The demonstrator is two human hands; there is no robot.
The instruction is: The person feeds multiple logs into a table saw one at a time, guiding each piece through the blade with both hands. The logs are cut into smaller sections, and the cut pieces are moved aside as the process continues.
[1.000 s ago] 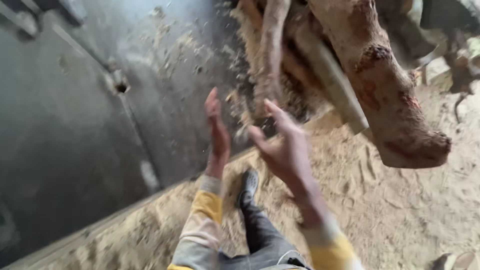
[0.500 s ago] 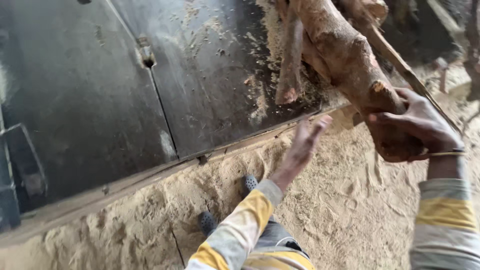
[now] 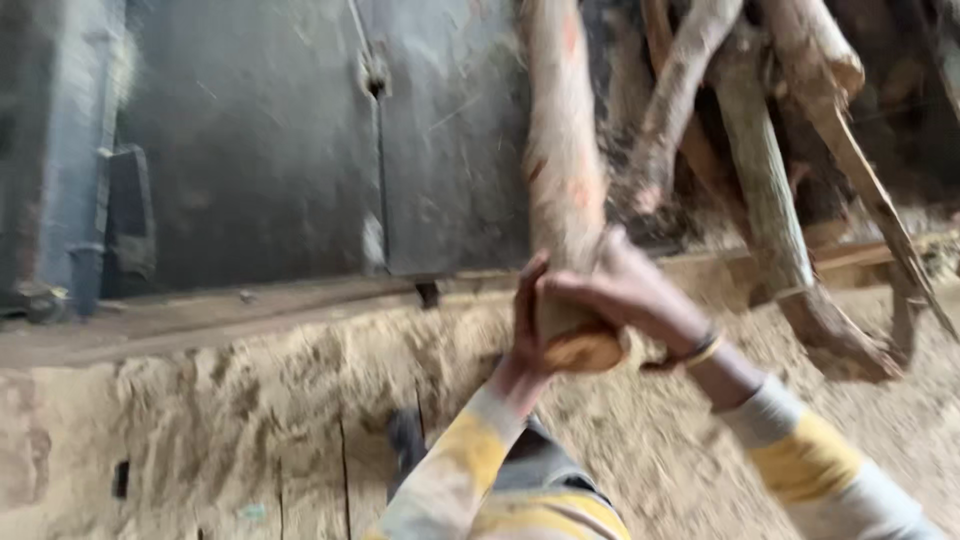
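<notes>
One pale log (image 3: 562, 150), stripped of bark, stands nearly upright in front of me, its cut lower end level with my hands. Two hands on it, both mine. My left hand (image 3: 528, 325) is raised from below, palm against the log's left side, fingers curled up along it. My right hand (image 3: 625, 290) comes in from the right and wraps over the front of the log just above the cut end; a bangle (image 3: 703, 348) sits on that wrist. Several more logs, four or five as far as the blur lets me count, lean in a stack (image 3: 770, 180) just right of it. One dark metal panel (image 3: 300, 140) behind. Sawdust floor (image 3: 250, 430) below.
</notes>
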